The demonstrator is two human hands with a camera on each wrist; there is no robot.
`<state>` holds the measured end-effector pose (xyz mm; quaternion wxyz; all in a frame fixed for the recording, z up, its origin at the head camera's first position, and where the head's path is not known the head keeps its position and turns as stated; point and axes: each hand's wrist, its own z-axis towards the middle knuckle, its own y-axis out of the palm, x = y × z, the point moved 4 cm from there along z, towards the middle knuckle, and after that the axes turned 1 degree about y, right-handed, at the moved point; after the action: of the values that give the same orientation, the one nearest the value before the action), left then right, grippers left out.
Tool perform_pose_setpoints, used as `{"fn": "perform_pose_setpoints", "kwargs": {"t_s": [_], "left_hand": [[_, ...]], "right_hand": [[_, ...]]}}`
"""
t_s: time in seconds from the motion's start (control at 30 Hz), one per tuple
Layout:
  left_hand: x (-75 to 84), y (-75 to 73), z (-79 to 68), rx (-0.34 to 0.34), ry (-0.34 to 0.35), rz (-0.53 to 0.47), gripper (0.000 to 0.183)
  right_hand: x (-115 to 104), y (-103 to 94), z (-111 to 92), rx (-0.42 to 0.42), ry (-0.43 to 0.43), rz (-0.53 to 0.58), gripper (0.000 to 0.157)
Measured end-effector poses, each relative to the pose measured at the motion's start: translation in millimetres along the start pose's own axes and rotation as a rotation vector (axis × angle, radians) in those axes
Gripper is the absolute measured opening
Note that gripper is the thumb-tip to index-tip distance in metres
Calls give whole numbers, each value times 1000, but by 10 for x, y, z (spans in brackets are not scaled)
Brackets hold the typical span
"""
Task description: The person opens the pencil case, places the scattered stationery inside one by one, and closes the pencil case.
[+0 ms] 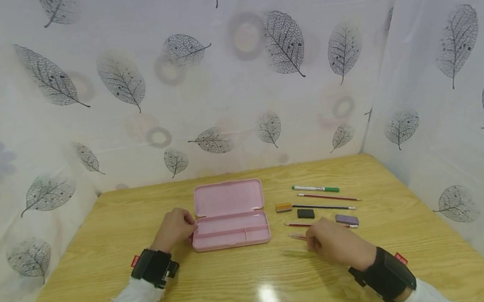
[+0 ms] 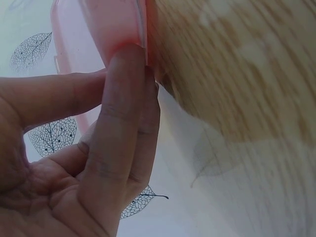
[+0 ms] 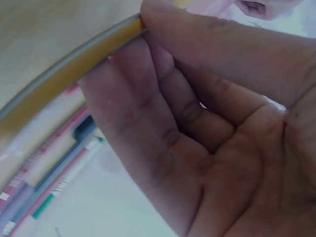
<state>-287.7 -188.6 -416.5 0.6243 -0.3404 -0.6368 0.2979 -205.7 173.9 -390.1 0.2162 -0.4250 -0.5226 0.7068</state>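
Note:
An open pink pencil case [image 1: 232, 245] lies on the table with its lid [image 1: 228, 198] folded back, and its divided tray holds nothing. At its left end, my left hand [image 1: 173, 230] pinches the tray's edge between thumb and fingers; the left wrist view shows the pink wall [image 2: 116, 24] at the fingertips. My right hand [image 1: 339, 245] is right of the case, low over the table. Its thumb and fingertips pinch a slim yellow-and-grey pencil [image 3: 59, 81], blurred in the head view. Just behind that hand lies a red pencil [image 1: 297, 236], partly covered by it.
Behind the right hand lie another red pencil [image 1: 295, 224], a purple eraser [image 1: 347, 219], a black eraser [image 1: 305, 213] and a small orange block [image 1: 283, 207]. Farther back are a dark pencil [image 1: 323, 206], a red pencil [image 1: 328, 197] and a green-capped marker [image 1: 315, 189]. Leaf-printed curtains enclose the table.

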Motion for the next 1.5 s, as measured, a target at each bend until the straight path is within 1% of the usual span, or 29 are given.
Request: {"fn": "perform_pose_setpoints", "kwargs": {"t_s": [0.1, 0.23, 0.33, 0.43, 0.53, 0.6, 0.77, 0.83, 0.97, 1.13, 1.27, 1.5], "left_hand": [[-2, -4, 7, -2, -7, 1, 10], [-2, -9, 10, -12, -24, -6, 9], [-1, -13, 4, -12, -29, -13, 9], [-4, -10, -4, -8, -22, -15, 9], [-16, 5, -2, -7, -12, -13, 9], [-20, 10, -1, -9, -13, -11, 9], [-21, 8, 5, -9, -17, -18, 9], [-18, 8, 7, -11, -19, -21, 9], [-24, 12, 8, -16, -17, -16, 9], [-15, 6, 3, -11, -15, -12, 9], [4, -7, -1, -1, -7, -9, 8], [7, -11, 1, -1, 4, -3, 9]], "right_hand": [[-75, -74, 62, 0, 7, -29, 29], [-222, -200, 180, -1, 26, -54, 22], [-360, -292, 282, 13, 2, -66, 18], [-493, -351, 380, 22, -29, -67, 20], [-611, -380, 470, 25, -52, -68, 26], [-680, -390, 532, 33, -71, -73, 28], [-835, -398, 670, 51, -127, -69, 23], [-889, -395, 717, 51, -138, -60, 21], [-979, -386, 826, 52, -160, -47, 23], [-1058, -372, 977, 29, -185, -25, 24], [-1102, -343, 1111, 5, -195, -4, 20], [-1159, -262, 1333, 6, -202, 10, 14]]}}
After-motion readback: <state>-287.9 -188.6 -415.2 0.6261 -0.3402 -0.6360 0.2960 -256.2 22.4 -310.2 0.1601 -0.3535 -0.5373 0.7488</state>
